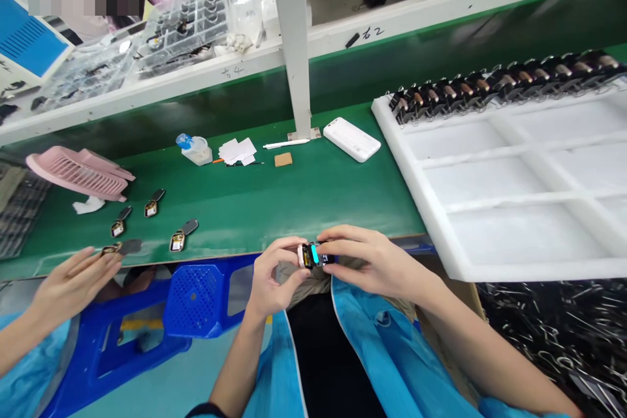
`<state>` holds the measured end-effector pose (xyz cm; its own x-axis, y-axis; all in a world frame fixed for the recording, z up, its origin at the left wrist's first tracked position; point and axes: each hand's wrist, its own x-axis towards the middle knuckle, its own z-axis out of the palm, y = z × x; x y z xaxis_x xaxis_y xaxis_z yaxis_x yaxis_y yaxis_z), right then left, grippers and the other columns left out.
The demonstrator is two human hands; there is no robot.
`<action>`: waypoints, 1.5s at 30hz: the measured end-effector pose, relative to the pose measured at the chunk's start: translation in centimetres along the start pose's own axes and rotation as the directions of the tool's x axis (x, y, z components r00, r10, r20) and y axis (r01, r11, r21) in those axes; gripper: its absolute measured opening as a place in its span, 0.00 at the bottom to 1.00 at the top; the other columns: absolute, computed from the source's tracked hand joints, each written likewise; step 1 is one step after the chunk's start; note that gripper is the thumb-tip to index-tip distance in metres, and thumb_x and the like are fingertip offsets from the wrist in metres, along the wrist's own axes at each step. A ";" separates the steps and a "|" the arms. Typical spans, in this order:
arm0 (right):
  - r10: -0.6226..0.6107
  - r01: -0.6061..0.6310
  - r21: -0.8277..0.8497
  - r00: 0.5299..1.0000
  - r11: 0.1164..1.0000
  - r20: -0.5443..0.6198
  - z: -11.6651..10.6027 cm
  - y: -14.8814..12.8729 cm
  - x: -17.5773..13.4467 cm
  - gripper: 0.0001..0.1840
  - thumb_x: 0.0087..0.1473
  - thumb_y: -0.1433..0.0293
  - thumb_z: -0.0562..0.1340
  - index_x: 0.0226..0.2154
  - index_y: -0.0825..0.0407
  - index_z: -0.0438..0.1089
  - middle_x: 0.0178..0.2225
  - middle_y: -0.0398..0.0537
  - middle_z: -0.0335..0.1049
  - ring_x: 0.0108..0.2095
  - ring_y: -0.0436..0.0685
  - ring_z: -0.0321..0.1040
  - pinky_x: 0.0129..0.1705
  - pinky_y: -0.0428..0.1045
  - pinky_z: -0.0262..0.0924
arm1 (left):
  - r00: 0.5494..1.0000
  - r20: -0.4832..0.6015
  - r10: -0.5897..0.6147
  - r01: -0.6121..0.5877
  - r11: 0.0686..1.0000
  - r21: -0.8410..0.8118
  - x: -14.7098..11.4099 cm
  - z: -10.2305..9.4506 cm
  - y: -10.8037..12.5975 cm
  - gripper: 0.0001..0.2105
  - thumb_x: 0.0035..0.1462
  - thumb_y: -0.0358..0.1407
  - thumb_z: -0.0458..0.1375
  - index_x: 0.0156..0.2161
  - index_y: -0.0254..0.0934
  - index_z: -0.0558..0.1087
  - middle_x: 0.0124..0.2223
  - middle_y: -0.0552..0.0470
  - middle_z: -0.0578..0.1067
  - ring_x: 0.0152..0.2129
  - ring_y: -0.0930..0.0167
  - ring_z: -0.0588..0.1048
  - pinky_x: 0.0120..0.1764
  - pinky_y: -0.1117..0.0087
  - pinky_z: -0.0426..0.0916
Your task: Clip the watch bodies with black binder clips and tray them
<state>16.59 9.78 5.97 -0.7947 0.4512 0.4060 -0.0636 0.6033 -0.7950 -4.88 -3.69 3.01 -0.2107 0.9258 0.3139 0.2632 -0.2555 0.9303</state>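
Observation:
An opened smartwatch is held between my hands just past the front edge of the green bench. My left hand (274, 277) is closed on the watch case (306, 256), whose inner parts show on the right side. The fingers of my right hand (367, 256) pinch the watch screen (324, 258), which has a bright cyan strip beside the case. I cannot tell whether screen and case are joined. Several other opened watches (177, 240) lie on the bench to the left, each with its dark screen folded away from the case.
At left, a co-worker's hand (81, 281) is at another opened watch. On the bench are a pink basket (78, 173), a bottle (196, 150), white papers (238, 151) and a white power bank (351, 139). A white foam tray (443, 222) with binder clips stands right. A blue stool (193, 300) is below.

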 end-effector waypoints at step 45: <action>-0.103 0.133 0.077 0.945 0.988 -0.311 4.1 0.1 -0.1 0.12 0.64 0.70 0.72 0.50 0.50 0.77 0.47 0.53 0.80 0.46 0.58 0.80 0.49 0.51 0.76 | 0.992 -0.097 0.086 -0.096 0.991 -0.098 0.0 0.9 -0.3 0.06 0.59 0.34 0.72 0.37 0.37 0.79 0.50 0.42 0.84 0.45 0.62 0.85 0.49 0.62 0.79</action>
<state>14.21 7.11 3.97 -0.5564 0.5690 0.6056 -0.2147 0.6056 -0.7663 -4.07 -3.39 2.53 -0.2774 0.8689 0.4099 0.1889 -0.3690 0.9100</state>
